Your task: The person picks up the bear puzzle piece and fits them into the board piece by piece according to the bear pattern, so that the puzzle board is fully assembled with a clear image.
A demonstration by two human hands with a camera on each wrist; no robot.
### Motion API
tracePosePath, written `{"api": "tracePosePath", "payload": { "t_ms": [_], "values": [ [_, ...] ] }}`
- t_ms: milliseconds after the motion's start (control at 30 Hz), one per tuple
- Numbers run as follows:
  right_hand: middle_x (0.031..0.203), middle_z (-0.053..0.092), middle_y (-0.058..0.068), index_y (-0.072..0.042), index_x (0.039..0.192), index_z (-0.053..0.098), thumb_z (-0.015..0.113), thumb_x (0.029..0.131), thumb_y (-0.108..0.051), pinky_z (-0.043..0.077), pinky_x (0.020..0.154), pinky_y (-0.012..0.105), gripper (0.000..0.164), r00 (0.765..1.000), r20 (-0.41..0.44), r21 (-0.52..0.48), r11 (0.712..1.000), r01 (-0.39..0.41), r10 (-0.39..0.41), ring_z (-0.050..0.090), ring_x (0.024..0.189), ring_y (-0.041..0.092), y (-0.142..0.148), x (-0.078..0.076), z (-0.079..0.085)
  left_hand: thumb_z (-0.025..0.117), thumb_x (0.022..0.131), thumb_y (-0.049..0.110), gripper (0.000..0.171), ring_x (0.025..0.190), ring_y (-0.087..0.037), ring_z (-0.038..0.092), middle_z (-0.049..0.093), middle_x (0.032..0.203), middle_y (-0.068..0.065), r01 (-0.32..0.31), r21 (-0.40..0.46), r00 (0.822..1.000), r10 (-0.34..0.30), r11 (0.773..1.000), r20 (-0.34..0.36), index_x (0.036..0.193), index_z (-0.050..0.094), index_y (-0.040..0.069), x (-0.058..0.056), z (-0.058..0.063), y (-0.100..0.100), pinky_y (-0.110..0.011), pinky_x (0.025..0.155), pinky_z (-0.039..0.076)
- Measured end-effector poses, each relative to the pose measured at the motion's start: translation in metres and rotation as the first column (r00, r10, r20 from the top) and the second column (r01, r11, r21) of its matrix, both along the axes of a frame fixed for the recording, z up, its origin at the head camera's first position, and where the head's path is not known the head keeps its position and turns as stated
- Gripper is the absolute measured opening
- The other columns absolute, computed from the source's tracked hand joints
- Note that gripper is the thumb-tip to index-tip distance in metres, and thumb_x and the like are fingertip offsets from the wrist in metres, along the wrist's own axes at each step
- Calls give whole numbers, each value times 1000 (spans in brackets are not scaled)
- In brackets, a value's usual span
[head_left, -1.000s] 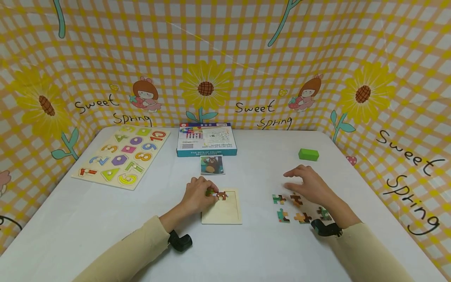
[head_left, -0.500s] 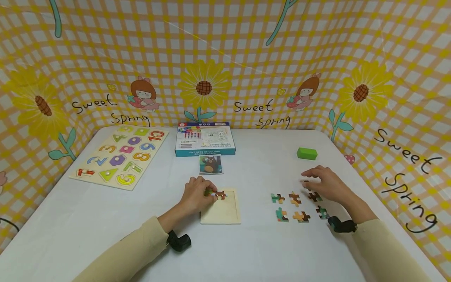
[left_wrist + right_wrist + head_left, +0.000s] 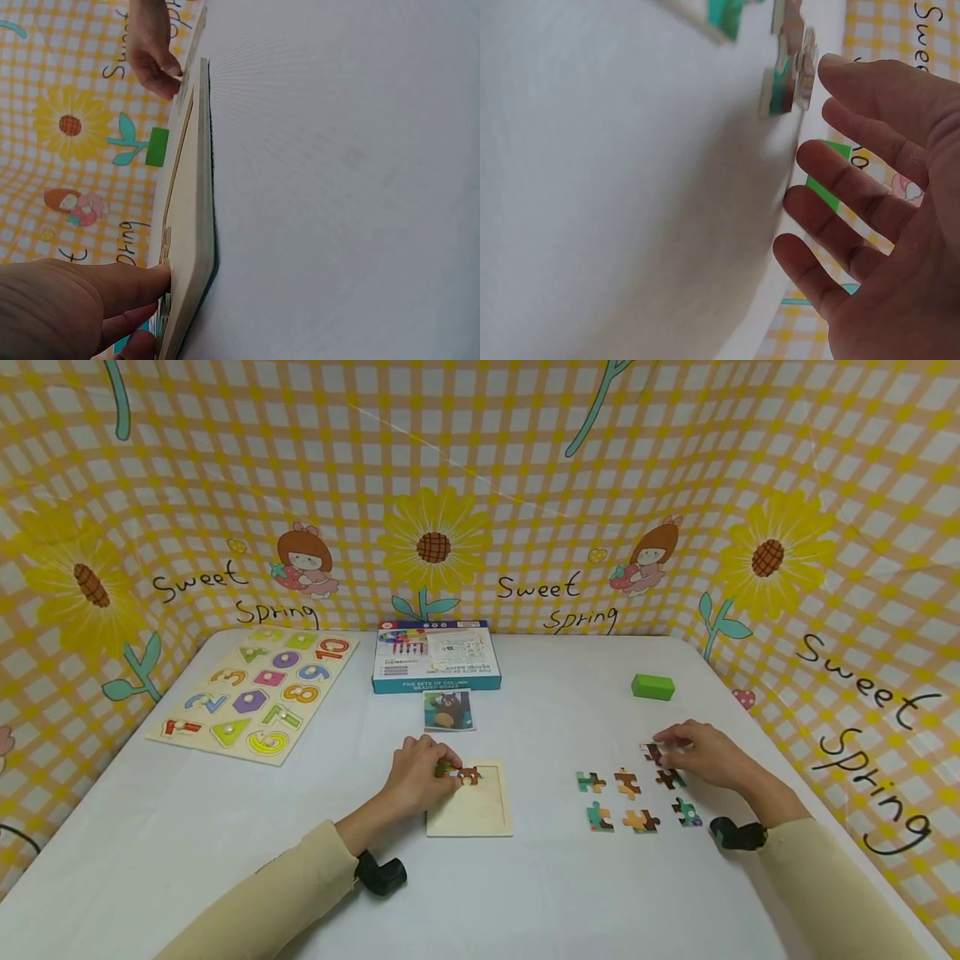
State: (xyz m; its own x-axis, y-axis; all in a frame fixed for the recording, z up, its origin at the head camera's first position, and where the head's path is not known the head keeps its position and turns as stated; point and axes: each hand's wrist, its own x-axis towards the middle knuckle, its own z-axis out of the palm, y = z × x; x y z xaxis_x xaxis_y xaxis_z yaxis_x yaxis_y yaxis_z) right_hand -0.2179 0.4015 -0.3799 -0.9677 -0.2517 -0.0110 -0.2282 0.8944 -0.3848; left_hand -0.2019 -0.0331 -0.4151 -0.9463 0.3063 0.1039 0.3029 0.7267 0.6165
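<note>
Checked cloth backdrop (image 3: 495,443): printed with sunflowers; it closes in the white table (image 3: 540,710).
Puzzle board (image 3: 470,817), head view: mostly bare; the brown piece (image 3: 469,775) lies at its far edge.
Left hand (image 3: 422,775), head view: grasping the green piece (image 3: 446,769) in the board's far-left corner.
Right hand (image 3: 708,758), head view: has shifted rightward to the farthest loose piece (image 3: 650,751); attention, I judge, is now on that piece, with much of the board unfilled.
Left wrist view: digits down at the board's pieces.
Right wrist view: fingers loosely spread, nothing clenched; I cannot tell contact.
</note>
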Motion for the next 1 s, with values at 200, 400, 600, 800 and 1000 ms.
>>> {"api": "tracePosePath", "payload": {
  "t_ms": [200,400,600,800,1000],
  "values": [
    [114,61,22,0,117,62,66,86,-19,45,85,52,37,1000,17,7,1000,2,-2,55,102,37,3,-2,-2,72,76,18,16,88,-21,39,55,91,-5,1,-4,1000,-1,1000,-1,92,69,14,0,-1,0,-38,81,30],
    [110,62,20,0,116,63,67,84,-15,44,85,50,36,1000,5,-8,1000,-29,29,54,101,34,6,-3,-5,72,77,18,16,87,-20,38,53,90,-5,7,8,1000,-8,1000,6,92,69,14,0,0,-1,-37,79,29],
    [105,61,15,-1,115,65,69,83,-16,44,82,45,36,999,0,-4,999,-32,32,54,97,29,9,-5,-10,72,77,18,16,87,-21,38,54,89,-5,19,11,1000,-19,1000,0,92,69,14,0,-1,-1,-38,80,30],
    [102,61,13,-3,112,67,69,83,-17,44,80,43,33,999,-20,15,999,-33,33,54,95,28,11,-8,-13,73,78,18,16,88,-20,38,54,90,-5,9,10,1000,-10,1000,2,92,69,14,-1,-3,0,-38,81,30],
    [99,62,12,-4,109,68,70,81,-17,44,77,40,31,998,-52,38,998,-43,45,55,91,25,12,-10,-13,73,78,19,16,88,-21,39,55,91,-5,10,10,1000,-10,1000,-3,92,69,14,-1,-3,-1,-38,81,30]
  ]
}}
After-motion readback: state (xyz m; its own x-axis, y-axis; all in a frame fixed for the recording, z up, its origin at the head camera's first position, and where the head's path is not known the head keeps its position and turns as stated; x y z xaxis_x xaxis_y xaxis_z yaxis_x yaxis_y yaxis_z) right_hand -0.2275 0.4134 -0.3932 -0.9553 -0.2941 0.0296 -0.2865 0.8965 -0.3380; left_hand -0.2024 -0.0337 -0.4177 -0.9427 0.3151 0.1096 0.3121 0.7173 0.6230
